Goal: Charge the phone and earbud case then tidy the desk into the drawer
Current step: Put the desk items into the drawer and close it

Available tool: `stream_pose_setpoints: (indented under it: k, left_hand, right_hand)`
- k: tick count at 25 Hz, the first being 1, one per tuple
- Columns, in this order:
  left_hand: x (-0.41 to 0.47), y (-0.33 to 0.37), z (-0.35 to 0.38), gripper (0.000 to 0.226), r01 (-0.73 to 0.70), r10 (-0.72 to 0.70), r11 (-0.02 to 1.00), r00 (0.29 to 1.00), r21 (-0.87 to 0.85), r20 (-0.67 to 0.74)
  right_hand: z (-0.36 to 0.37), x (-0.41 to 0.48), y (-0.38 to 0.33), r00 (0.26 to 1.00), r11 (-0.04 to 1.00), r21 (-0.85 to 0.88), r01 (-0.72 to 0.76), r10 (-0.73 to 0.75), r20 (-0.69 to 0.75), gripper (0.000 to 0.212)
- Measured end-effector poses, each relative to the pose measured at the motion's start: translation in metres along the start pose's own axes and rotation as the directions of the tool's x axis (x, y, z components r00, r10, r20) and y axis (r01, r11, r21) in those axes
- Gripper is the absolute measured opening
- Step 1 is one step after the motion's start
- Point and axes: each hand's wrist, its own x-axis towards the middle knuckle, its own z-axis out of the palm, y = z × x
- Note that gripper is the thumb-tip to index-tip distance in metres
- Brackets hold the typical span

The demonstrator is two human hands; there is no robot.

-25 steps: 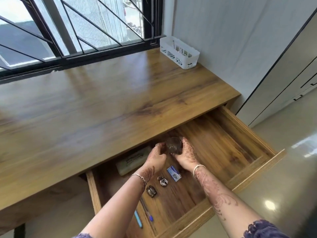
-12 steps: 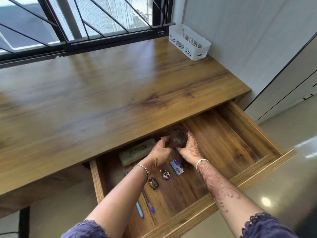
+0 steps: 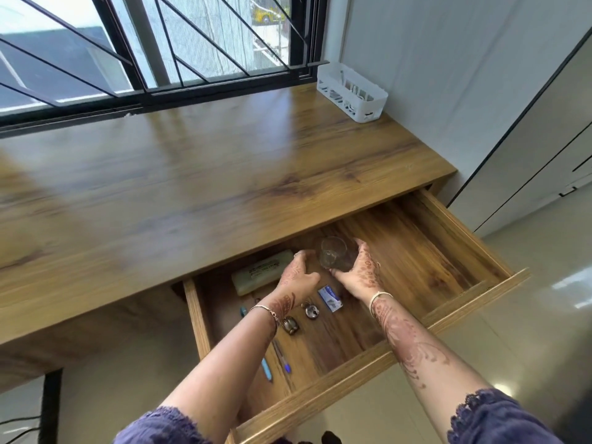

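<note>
At the back of the open drawer (image 3: 320,390), just under the overhanging front edge of the desk (image 3: 192,187), you have brought the glass (image 3: 333,256) down lower than it was half a second ago, when both hands carried it. Your right hand (image 3: 360,272) grasps it, with fingers round the far side and the thumb beneath. Your left hand (image 3: 298,275) sits just beside it with its fingers loosely curved, and you cannot tell from here whether it touches the glass. Whether the base has met the drawer floor is also unclear. This looks like the tidying half of the job near its end. The desk top carries only the white basket (image 3: 352,91) in the far corner, and neither phone nor earbud case is in view. For room, the right half of the drawer floor lies bare up to the side wall, so that is the easy way out for your right hand. To the left it is tighter. The pale green case (image 3: 262,274) lies near your left hand, the blue card (image 3: 330,298) and two small round metal pieces (image 3: 311,310) sit under your wrists, and pens (image 3: 266,368) run along the front left. Lift clear of the desk edge before drawing back.
</note>
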Motion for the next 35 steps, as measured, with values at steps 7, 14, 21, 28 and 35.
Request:
stream_pose_setpoints:
  k: [7,14,21,28,35]
  left_hand:
    - [-0.061,-0.005,0.005,0.032,-0.038,0.037,0.997,0.999,0.061,0.021]
    - [-0.117,-0.012,0.038,0.037,-0.232,0.136,0.915,0.948,0.331,0.288]
    - [-0.140,-0.029,0.051,0.038,-0.356,0.216,0.836,0.913,0.418,0.346]
    - [-0.152,-0.051,0.047,0.056,-0.484,0.300,0.707,0.865,0.516,0.402]
    - [-0.160,-0.054,0.040,0.076,-0.614,0.374,0.491,0.789,0.618,0.487]
  right_hand:
    - [-0.025,-0.056,0.016,0.986,0.995,-0.073,-0.065,0.052,-0.160,0.074]
    - [-0.037,-0.117,0.018,0.948,0.939,-0.336,-0.075,-0.038,-0.317,0.057]
    - [-0.031,-0.156,0.046,0.893,0.990,-0.063,-0.126,0.086,-0.441,0.077]
    - [-0.005,-0.177,0.040,0.845,0.745,0.619,-0.251,0.480,-0.235,0.069]
    - [-0.007,-0.180,0.034,0.827,0.575,0.725,-0.379,0.563,-0.014,0.059]
